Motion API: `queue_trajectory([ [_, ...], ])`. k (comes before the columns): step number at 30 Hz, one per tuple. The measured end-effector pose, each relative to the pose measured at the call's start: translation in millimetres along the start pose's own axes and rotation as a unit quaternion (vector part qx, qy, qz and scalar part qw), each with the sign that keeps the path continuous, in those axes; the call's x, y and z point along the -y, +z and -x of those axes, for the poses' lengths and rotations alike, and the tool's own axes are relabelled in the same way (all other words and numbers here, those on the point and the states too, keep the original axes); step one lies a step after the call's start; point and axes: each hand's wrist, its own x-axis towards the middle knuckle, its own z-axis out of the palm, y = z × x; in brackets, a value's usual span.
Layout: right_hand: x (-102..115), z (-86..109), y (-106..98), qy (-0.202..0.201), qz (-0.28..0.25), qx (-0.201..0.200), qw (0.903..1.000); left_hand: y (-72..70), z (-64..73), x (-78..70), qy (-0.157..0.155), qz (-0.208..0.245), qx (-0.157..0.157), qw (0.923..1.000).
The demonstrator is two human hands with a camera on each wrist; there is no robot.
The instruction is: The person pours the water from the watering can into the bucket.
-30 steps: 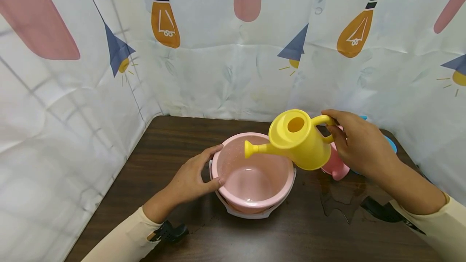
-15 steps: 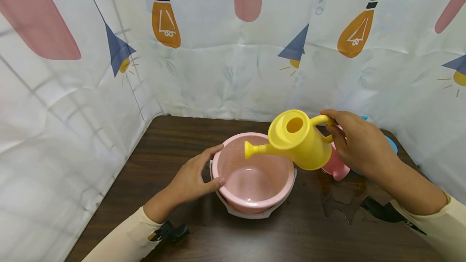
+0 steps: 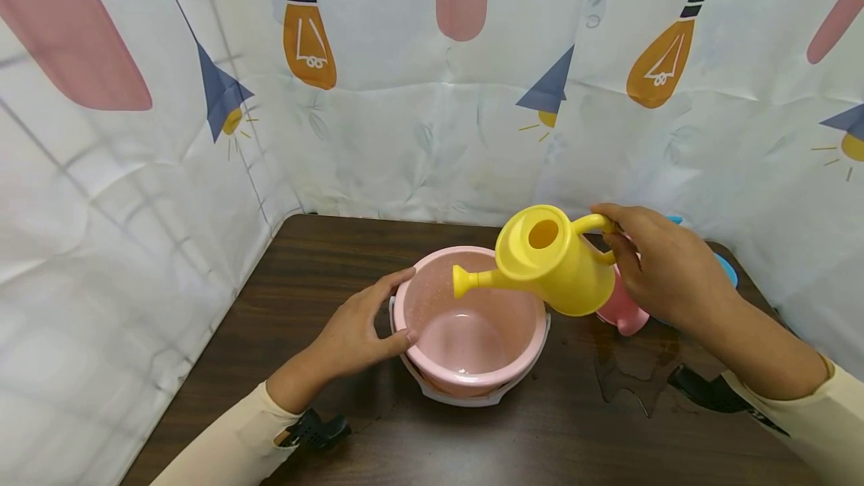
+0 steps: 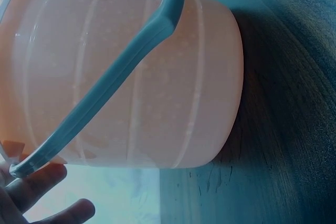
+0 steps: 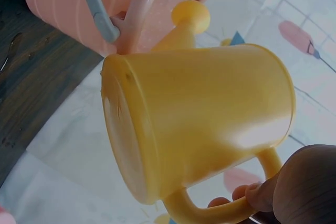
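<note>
A pink bucket [image 3: 472, 366] with a pale handle [image 3: 466, 398] stands on the dark table. My left hand [image 3: 351, 328] holds its left rim, the thumb over the near side and the fingers farther back. In the left wrist view, the handle hangs down along the bucket's wall. My right hand [image 3: 664, 268] grips the handle of a yellow watering can [image 3: 560, 268]. The can is tilted left, with its spout [image 3: 466, 278] over the bucket's opening. No stream shows at the spout. Droplets dot the bucket's inner wall, and its bottom shines.
A pink object [image 3: 624, 313] lies behind the right hand, partly hidden. Something blue [image 3: 727, 270] shows beyond the wrist. Spilled water [image 3: 624, 381] wets the table [image 3: 560, 441] at the right. A printed curtain [image 3: 405, 148] hangs along the back and left.
The watering can has tipped very slightly farther left. The left hand and the bucket stay in place.
</note>
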Motion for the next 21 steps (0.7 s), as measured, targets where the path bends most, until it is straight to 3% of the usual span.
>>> queue_trajectory([
  [21, 0.6, -0.7, 0.2, -0.007, 0.008, -0.005, 0.9999, 0.2, 0.2, -0.3, 0.005, -0.002, -0.003, 1.0],
])
